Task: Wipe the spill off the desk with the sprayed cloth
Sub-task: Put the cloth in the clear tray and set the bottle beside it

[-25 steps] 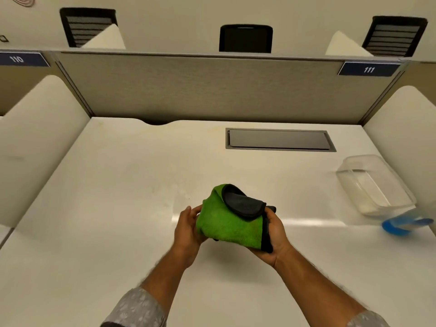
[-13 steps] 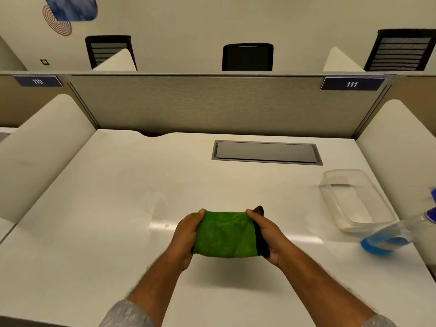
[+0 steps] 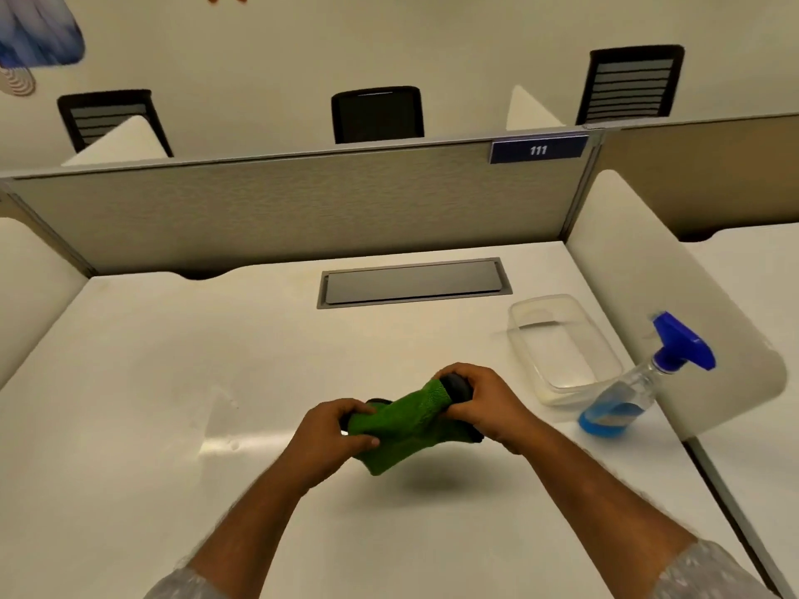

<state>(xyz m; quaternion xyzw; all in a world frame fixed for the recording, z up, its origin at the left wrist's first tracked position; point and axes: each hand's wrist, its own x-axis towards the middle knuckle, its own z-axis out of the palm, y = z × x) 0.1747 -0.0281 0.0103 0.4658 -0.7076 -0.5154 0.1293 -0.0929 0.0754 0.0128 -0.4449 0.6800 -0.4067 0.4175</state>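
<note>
A green cloth (image 3: 402,430) with a dark edge hangs bunched between both hands, a little above the white desk (image 3: 173,382). My left hand (image 3: 333,434) grips its lower left end. My right hand (image 3: 480,399) grips the upper right end, where the dark edge shows. A faint wet smear with small drops (image 3: 225,430) shines on the desk left of my hands. The spray bottle (image 3: 640,382), clear with blue liquid and a blue trigger head, stands at the right.
A clear plastic tub (image 3: 562,348) sits just left of the bottle. A grey cable hatch (image 3: 413,283) lies flush in the desk at the back. Partition walls close the back and both sides; chairs stand beyond.
The cloth went from a flat fold held level to a twisted bunch, my right hand now higher than my left. The view shifted, so the whole spray bottle shows.
</note>
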